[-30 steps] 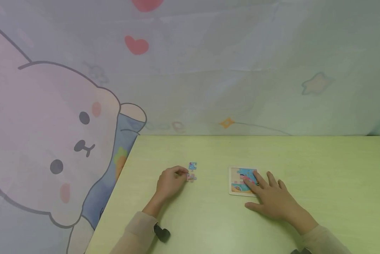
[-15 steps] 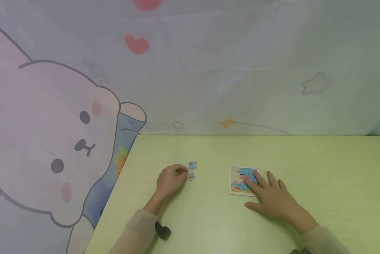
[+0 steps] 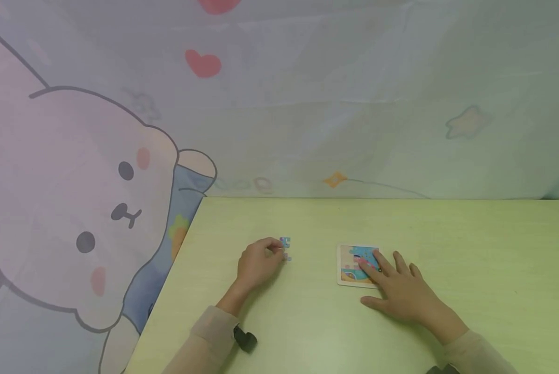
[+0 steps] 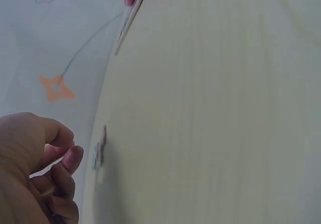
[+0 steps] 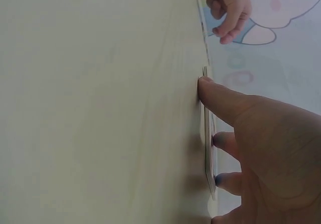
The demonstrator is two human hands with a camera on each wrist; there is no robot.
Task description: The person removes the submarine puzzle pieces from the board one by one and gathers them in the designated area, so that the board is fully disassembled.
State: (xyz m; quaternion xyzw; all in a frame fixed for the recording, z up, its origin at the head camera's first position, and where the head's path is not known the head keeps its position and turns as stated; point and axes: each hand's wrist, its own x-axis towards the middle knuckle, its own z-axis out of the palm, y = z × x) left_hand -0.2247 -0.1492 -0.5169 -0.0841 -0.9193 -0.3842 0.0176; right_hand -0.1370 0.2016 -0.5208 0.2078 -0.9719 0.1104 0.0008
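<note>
Two small jigsaw pieces lie on the left half of the table, an upper piece (image 3: 285, 242) in blue and purple and a lower piece (image 3: 287, 257) mostly covered by my left hand (image 3: 259, 263). That hand hovers at them with thumb and fingers loosely bent, nothing visible between them in the left wrist view. My right hand (image 3: 403, 293) lies spread on a square puzzle board (image 3: 339, 267), forefinger and middle finger on its picture. The board has a pale rim, a blue, pink and orange picture, and a bare patch at upper left. Fingers hide its right side.
The pale yellow-green table (image 3: 504, 249) ends at a hanging cloth backdrop (image 3: 354, 104) with a printed bear and hearts. A black strap piece (image 3: 245, 340) juts out from the left wrist.
My left hand has shifted slightly right and away from me, so that it covers more of the lower piece. The right hand stays on the board.
</note>
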